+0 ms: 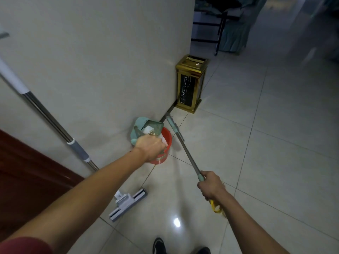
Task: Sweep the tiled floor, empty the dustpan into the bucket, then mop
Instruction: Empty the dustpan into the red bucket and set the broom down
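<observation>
Dustpan (pixel 146 128), pale green and tilted over the red bucket (pixel 164 143), sits against the foot of the white wall (pixel 91 61), with white paper scraps (pixel 149 129) and crumbs lying in its scoop. The person's left hand (pixel 151 148) reaches down to it, fingers curled around something at the bucket's rim; exactly what they hold is hidden behind the hand. The right hand (pixel 211 186) grips the green end of a broom handle (pixel 183 145), fingers wrapped tight around it, the metal shaft slanting up and away toward the wall's corner just right of the bucket. Yellow bristles (pixel 216 208) show beneath the right wrist. A sponge mop (pixel 128 204) stands on the glossy tiled floor (pixel 256 162) near the bucket, its long steel pole (pixel 55 121) leaning left against the wall. A gold-framed bin (pixel 190 83) stands at the wall's corner beyond. Dark shoes (pixel 159 246) appear at the bottom edge.
</observation>
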{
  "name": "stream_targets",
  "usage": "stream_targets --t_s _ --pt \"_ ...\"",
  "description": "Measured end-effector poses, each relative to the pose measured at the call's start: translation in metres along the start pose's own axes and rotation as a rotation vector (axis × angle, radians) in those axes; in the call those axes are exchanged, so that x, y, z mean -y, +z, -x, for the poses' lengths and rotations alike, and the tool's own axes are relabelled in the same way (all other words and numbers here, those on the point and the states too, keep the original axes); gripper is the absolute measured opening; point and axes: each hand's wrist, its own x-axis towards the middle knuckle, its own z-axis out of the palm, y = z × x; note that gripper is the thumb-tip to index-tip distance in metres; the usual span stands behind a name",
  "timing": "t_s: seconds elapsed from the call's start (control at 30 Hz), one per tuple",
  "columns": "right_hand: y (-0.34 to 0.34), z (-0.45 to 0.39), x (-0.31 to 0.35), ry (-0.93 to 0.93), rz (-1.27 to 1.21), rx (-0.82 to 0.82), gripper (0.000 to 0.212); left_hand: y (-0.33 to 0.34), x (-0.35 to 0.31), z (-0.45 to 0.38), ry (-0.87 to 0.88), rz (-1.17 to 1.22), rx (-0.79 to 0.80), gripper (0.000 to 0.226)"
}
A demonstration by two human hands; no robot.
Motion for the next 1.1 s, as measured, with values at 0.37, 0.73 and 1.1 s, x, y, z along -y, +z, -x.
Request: stream_targets --t_s 0.37,0.73,1.1 --pt "-0.003 -0.007 -0.016 0.027 -0.025 0.015 0.055 0.006 -0.027 0.002 0.176 -0.121 0.051 0.023" --pt "-0.007 -0.010 -0.028 0.037 -0.060 0.020 0.053 -0.001 -0.034 -0.001 0.201 -0.167 0.057 0.019" --pt "-0.022 -0.011 -0.045 0.050 -0.092 -0.018 0.040 -0.016 -0.023 0.001 -0.005 0.046 0.006 0.016"
